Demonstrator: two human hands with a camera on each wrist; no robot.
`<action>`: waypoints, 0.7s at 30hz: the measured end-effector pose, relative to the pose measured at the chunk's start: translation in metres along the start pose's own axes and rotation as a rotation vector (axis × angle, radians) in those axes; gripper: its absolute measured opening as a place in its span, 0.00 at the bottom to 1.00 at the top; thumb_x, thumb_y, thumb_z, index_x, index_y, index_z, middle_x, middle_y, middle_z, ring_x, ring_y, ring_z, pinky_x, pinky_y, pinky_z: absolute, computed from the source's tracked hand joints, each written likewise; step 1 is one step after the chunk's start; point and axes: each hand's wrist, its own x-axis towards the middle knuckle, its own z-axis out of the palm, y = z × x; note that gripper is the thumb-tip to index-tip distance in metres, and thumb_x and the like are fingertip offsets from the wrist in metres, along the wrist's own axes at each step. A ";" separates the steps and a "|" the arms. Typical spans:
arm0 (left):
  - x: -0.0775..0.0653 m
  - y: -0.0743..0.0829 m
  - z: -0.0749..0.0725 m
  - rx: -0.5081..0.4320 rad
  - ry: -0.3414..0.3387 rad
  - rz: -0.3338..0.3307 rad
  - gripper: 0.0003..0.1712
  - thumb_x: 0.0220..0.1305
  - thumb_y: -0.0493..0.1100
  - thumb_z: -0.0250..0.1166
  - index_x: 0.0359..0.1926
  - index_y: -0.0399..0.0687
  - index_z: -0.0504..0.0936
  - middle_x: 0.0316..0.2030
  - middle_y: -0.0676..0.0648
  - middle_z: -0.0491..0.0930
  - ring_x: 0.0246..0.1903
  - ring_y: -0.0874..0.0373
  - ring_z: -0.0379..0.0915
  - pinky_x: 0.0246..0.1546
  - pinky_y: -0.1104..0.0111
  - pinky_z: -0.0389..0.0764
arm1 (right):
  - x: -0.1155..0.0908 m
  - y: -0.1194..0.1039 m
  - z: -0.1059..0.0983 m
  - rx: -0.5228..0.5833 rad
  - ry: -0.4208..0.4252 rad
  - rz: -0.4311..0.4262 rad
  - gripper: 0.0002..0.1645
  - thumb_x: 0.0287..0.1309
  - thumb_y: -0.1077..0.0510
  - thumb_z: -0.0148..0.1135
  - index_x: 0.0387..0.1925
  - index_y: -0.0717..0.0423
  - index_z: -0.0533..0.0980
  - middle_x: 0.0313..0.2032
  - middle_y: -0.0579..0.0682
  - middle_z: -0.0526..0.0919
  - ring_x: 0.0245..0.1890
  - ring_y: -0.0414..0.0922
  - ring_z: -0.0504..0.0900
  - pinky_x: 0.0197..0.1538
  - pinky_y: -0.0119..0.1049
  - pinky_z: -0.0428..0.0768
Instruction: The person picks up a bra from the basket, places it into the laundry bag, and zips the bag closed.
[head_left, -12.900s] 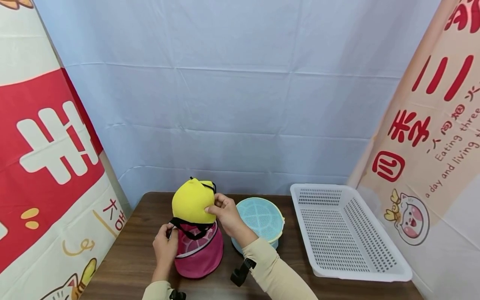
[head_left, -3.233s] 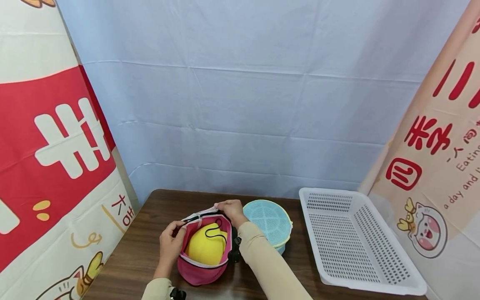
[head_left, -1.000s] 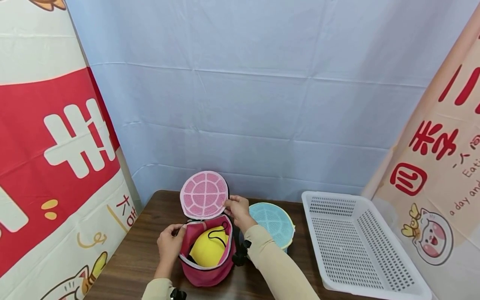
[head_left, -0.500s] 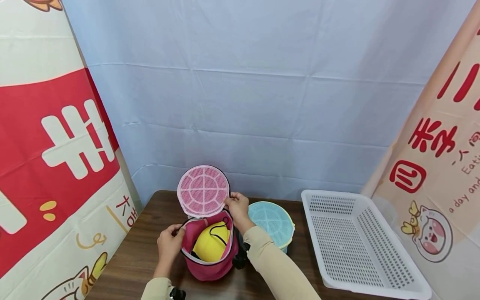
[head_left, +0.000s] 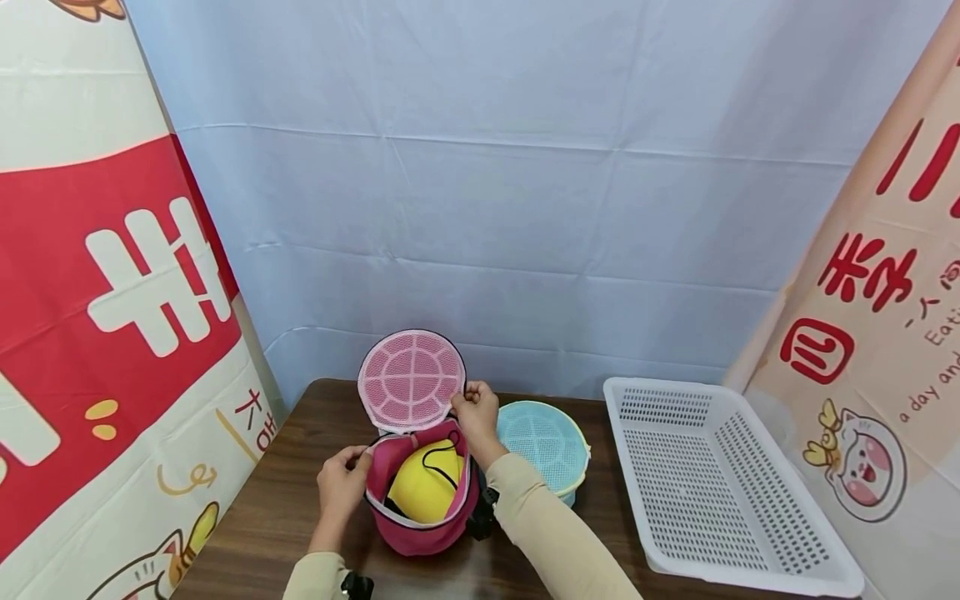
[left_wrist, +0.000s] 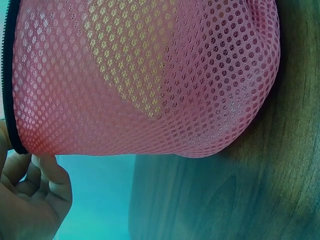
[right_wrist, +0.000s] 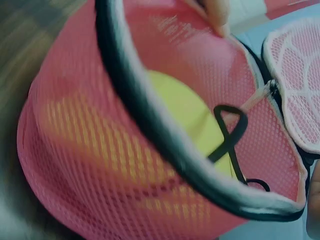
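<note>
A round pink mesh laundry bag point(head_left: 420, 533) stands on the table, its zip lid point(head_left: 411, 380) flipped up at the back. Inside lies a yellow moulded-cup bra point(head_left: 427, 492) with thin black straps; its colour shows through the mesh in the left wrist view. My left hand point(head_left: 342, 483) pinches the bag's rim on the left side. At the right back, my right hand point(head_left: 477, 419) pinches the zipped edge near where lid and body meet. Whether the fingers hold the zip pull is too small to tell. Fingertips point(right_wrist: 314, 200) of that hand show at the right wrist view's border.
Right behind my right forearm stands a closed light-blue mesh laundry bag point(head_left: 543, 446) with a pale yellow rim. A white perforated plastic basket point(head_left: 648, 508) sits on the right of the brown wooden table point(head_left: 262, 500). A blue cloth point(head_left: 480, 250) hangs behind the table.
The bra, earlier held above the bag, is now inside it. The lid, folded back before, now stands up. My right hand has shifted slightly along the edge in the last second.
</note>
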 end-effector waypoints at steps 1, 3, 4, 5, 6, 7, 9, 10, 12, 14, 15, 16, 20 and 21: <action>0.000 0.000 0.000 -0.002 -0.002 -0.003 0.08 0.58 0.41 0.64 0.33 0.41 0.85 0.20 0.51 0.77 0.23 0.58 0.69 0.26 0.65 0.70 | -0.003 -0.004 0.000 -0.026 -0.001 -0.023 0.12 0.47 0.78 0.54 0.37 0.76 0.71 0.24 0.59 0.74 0.22 0.43 0.74 0.28 0.36 0.79; 0.000 0.000 -0.001 0.000 -0.005 0.000 0.08 0.58 0.41 0.64 0.33 0.41 0.85 0.20 0.50 0.78 0.23 0.58 0.69 0.26 0.65 0.70 | -0.006 -0.010 0.001 -0.066 -0.013 -0.062 0.14 0.45 0.78 0.53 0.39 0.78 0.71 0.25 0.62 0.74 0.21 0.43 0.73 0.27 0.37 0.79; 0.000 0.000 -0.001 0.002 -0.008 0.001 0.08 0.58 0.41 0.64 0.34 0.41 0.85 0.20 0.50 0.78 0.23 0.58 0.69 0.26 0.65 0.70 | -0.007 -0.012 0.001 -0.071 -0.018 -0.069 0.15 0.45 0.78 0.52 0.40 0.78 0.71 0.25 0.62 0.74 0.21 0.43 0.73 0.27 0.37 0.79; 0.000 0.000 -0.001 0.003 -0.010 0.000 0.08 0.58 0.41 0.64 0.34 0.41 0.85 0.20 0.51 0.77 0.23 0.58 0.69 0.26 0.65 0.70 | -0.006 -0.011 0.001 -0.073 -0.021 -0.069 0.15 0.45 0.78 0.52 0.39 0.78 0.72 0.25 0.62 0.74 0.21 0.43 0.74 0.27 0.37 0.79; 0.000 0.000 -0.001 0.003 -0.011 -0.001 0.08 0.59 0.41 0.64 0.34 0.41 0.85 0.20 0.51 0.77 0.23 0.58 0.69 0.26 0.65 0.70 | -0.005 -0.010 0.001 -0.069 -0.022 -0.064 0.13 0.46 0.78 0.53 0.38 0.78 0.72 0.24 0.60 0.74 0.21 0.43 0.74 0.27 0.36 0.79; -0.001 0.000 -0.001 0.003 -0.013 -0.001 0.08 0.59 0.41 0.64 0.34 0.42 0.85 0.20 0.51 0.77 0.23 0.58 0.69 0.26 0.65 0.70 | -0.003 -0.006 0.001 -0.065 -0.021 -0.058 0.11 0.47 0.77 0.53 0.36 0.77 0.73 0.24 0.58 0.74 0.21 0.43 0.74 0.27 0.35 0.79; -0.001 0.000 -0.002 -0.001 -0.017 -0.007 0.08 0.59 0.42 0.64 0.34 0.42 0.85 0.20 0.51 0.77 0.23 0.57 0.69 0.26 0.66 0.69 | 0.001 0.001 0.000 -0.058 -0.013 -0.039 0.08 0.47 0.77 0.55 0.33 0.74 0.73 0.23 0.54 0.74 0.20 0.42 0.75 0.26 0.34 0.79; 0.000 0.000 -0.002 -0.005 -0.020 -0.008 0.08 0.59 0.42 0.63 0.34 0.43 0.85 0.20 0.51 0.77 0.23 0.58 0.69 0.26 0.66 0.69 | 0.003 0.006 -0.001 -0.054 -0.003 -0.042 0.06 0.48 0.76 0.55 0.32 0.72 0.73 0.23 0.53 0.74 0.20 0.43 0.75 0.26 0.34 0.79; 0.000 -0.001 -0.001 -0.013 -0.030 -0.008 0.08 0.59 0.42 0.63 0.34 0.43 0.85 0.20 0.52 0.76 0.23 0.58 0.69 0.25 0.66 0.69 | 0.007 0.014 -0.001 -0.061 0.022 -0.045 0.04 0.48 0.75 0.57 0.29 0.69 0.72 0.22 0.52 0.75 0.20 0.43 0.77 0.27 0.34 0.79; 0.000 -0.001 -0.001 -0.020 -0.039 -0.010 0.07 0.59 0.42 0.63 0.33 0.43 0.85 0.19 0.52 0.76 0.22 0.58 0.69 0.24 0.67 0.69 | 0.008 0.019 -0.001 -0.072 0.048 -0.064 0.04 0.48 0.75 0.57 0.27 0.68 0.71 0.22 0.53 0.74 0.21 0.45 0.79 0.28 0.34 0.79; 0.000 -0.001 -0.001 -0.023 -0.041 -0.009 0.07 0.59 0.42 0.64 0.33 0.43 0.85 0.19 0.52 0.76 0.21 0.59 0.69 0.24 0.68 0.69 | 0.007 0.020 0.000 -0.072 0.059 -0.071 0.05 0.48 0.75 0.57 0.26 0.67 0.71 0.21 0.53 0.74 0.22 0.46 0.80 0.28 0.35 0.80; 0.000 -0.002 0.000 -0.026 -0.045 -0.007 0.07 0.59 0.42 0.63 0.33 0.43 0.85 0.19 0.52 0.76 0.21 0.59 0.69 0.23 0.69 0.69 | 0.006 0.020 0.000 -0.068 0.065 -0.077 0.05 0.48 0.75 0.58 0.25 0.66 0.71 0.21 0.53 0.74 0.23 0.47 0.80 0.29 0.35 0.80; 0.000 -0.002 -0.001 -0.030 -0.047 -0.009 0.08 0.59 0.41 0.63 0.34 0.42 0.85 0.20 0.51 0.76 0.22 0.59 0.69 0.23 0.69 0.69 | 0.002 0.014 0.001 -0.053 0.069 -0.080 0.09 0.48 0.76 0.58 0.21 0.67 0.67 0.17 0.52 0.70 0.26 0.54 0.81 0.31 0.39 0.80; 0.000 -0.002 -0.001 -0.034 -0.047 -0.008 0.08 0.59 0.41 0.63 0.34 0.42 0.85 0.20 0.51 0.76 0.22 0.59 0.69 0.23 0.69 0.70 | 0.002 0.014 0.001 -0.056 0.068 -0.082 0.11 0.47 0.76 0.58 0.19 0.66 0.66 0.16 0.52 0.69 0.25 0.54 0.81 0.31 0.39 0.80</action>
